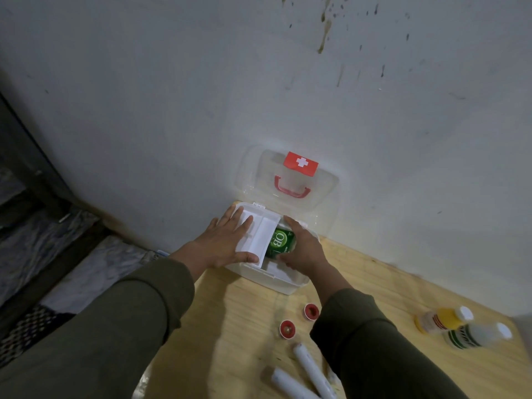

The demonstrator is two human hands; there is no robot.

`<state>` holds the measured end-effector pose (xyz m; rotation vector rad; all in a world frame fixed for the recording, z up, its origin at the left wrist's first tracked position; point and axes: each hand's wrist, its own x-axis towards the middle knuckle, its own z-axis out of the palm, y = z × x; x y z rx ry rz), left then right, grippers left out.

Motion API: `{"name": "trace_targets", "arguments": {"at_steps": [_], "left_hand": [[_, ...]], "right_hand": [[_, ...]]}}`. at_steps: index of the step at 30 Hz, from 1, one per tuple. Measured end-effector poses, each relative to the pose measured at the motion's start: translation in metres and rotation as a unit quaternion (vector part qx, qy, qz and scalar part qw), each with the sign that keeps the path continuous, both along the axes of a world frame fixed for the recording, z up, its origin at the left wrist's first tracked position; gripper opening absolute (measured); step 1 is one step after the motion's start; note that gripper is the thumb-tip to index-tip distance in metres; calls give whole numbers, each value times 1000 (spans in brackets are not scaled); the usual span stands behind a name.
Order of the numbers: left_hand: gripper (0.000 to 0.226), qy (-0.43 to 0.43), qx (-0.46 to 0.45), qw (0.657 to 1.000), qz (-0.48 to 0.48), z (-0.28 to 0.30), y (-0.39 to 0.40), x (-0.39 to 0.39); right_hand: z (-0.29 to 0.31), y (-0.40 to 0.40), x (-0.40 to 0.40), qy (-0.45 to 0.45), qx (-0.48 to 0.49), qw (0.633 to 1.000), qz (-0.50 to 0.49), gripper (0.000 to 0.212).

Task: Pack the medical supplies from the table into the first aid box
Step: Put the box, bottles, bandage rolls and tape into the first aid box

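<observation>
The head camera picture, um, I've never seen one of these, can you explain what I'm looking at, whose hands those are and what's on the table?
There is no machine here. A person wears a camera on their head, so you look down along their arms. The first aid box stands open on a wooden table against a wall, its clear lid raised. The left hand rests on the white inner tray. The right hand holds a green pack inside the box. Still on the table: two small red rolls, white tubes and two bottles lying at the right.
</observation>
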<state>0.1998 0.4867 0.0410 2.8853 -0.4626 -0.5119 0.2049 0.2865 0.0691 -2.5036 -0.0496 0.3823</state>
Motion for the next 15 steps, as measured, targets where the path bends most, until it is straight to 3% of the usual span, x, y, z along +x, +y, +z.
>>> {"name": "trace_targets", "arguments": {"at_steps": [5,15], "left_hand": [[99,-5,0,1000,0,-1,1,0],[98,-9,8,1000,-3,1,0,0]], "right_hand": [[0,2,-11,-67,-23,997,-4,75],[-6,5,-11,-82,-54,994,-53,67]]}}
